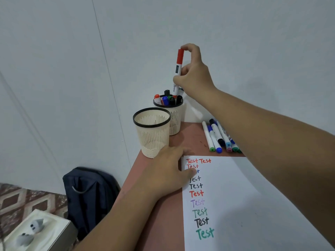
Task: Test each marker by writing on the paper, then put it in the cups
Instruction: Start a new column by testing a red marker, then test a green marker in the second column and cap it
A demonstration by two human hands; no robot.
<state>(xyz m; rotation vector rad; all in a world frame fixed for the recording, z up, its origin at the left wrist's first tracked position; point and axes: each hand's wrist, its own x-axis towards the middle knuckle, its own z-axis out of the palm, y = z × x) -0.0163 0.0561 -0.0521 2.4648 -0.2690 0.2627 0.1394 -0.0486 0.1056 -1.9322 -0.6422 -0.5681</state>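
Head view, from left to right: a patterned floor (27,198) at the lower left carries a pale box (36,230) with two small grey figures on it, and a dark blue backpack (88,192) leans against the side of the reddish counter (163,223). Near the counter's far left edge stands a cream mesh cup (152,132) with a black rim, nothing visible inside it. Just behind it and touching it, a second cream cup (175,120) holds several capped markers (167,99) standing upright. The left hand (170,171) lies flat with fingers straight, pressing on the counter and the left edge of the white paper (244,205), its thumb covering part of one written word. The paper bears a column of "Test" written in red, black, purple and green. Above the filled cup, the right hand (194,73) pinches a red-capped marker (178,71), holding it nearly upright with its cap up and its lower end at the cup's mouth among the others. Further right, beyond the paper's top edge, a loose row of markers (219,136) lies on the counter, partly hidden under the right forearm.
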